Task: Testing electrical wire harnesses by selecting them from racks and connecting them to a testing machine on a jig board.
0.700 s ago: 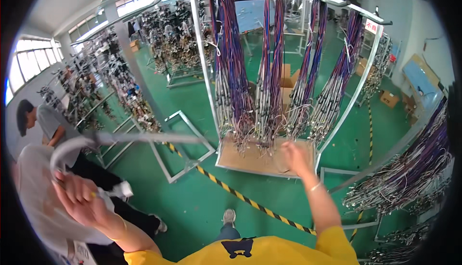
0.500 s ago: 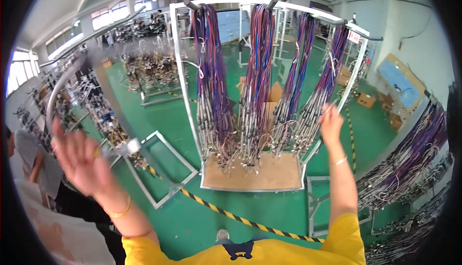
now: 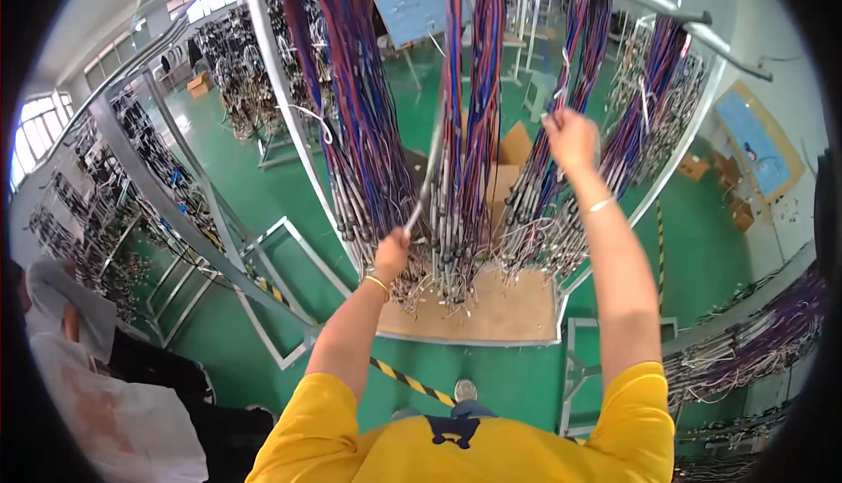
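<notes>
The left hand (image 3: 391,257) is near the middle of the frame, a bit low. Its fingers are curled around the low end of a thin grey cable (image 3: 424,195). From that hand the cable goes up, almost straight, and leans a little to the right on its way to the top middle of the frame. It runs along the left side of the middle wire bundle (image 3: 485,88); I cannot tell if they touch.

The right hand (image 3: 574,143) is higher and farther right, well apart from the cable's low end, so the left hand is the near one. The right fingers are bunched up in front of the third wire bundle (image 3: 589,35). I cannot tell if they hold anything. The bundles hang down, with their pale ends above a brown board (image 3: 517,312).
</notes>
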Demonstrator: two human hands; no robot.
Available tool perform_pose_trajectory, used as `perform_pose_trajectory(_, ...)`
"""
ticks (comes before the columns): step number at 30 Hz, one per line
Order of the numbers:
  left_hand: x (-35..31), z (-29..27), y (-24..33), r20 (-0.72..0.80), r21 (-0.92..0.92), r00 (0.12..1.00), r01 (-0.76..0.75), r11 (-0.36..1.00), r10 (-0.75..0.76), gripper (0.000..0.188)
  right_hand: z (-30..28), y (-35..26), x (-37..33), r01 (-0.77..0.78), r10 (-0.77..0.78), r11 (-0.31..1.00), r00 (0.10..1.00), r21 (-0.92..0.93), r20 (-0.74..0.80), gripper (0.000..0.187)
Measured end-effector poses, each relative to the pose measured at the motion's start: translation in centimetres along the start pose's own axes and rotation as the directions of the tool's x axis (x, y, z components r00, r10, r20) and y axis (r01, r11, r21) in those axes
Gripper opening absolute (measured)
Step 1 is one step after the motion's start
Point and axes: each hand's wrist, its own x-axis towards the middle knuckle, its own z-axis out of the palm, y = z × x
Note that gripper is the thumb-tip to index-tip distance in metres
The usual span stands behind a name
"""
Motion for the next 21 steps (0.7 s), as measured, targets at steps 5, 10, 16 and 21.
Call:
perform_pose_trajectory(5, -1.7, 10.3, -6.4, 0.478, 0.387, 0.875, -0.130, 0.913, -0.078, 0.028, 11.8, 15.4, -18.2, -0.388, 0.387, 0.922, 0.920, -0.004, -0.057, 0.026)
perform_pose_trajectory(10, 2.3, 19.8, -10.6, 0.452, 0.355, 0.891, -0.131, 0.926, -0.047, 0.029, 10.1, 24.4, -39.7, -0.988, 0.769, -0.095, 0.005, 0.121, 0.639, 0.027)
perform_pose_trajectory(16, 4.4, 23.0, -13.3, 0.525, 0.422, 0.845, -0.360, 0.832, 0.099, 0.033, -5.2, 22.6, -57.3, -0.641, 0.562, 0.685, 0.163, -0.346, 0.811, 0.048)
perform_pose_trajectory(21, -8.4, 27.3, -2.6, 0.740, 0.547, 0.661, -0.701, 0.458, 0.126, 0.036, -35.2, 30.9, -64.7, -0.813, 0.735, 0.004, 0.397, -0.582, -0.550, 0.018)
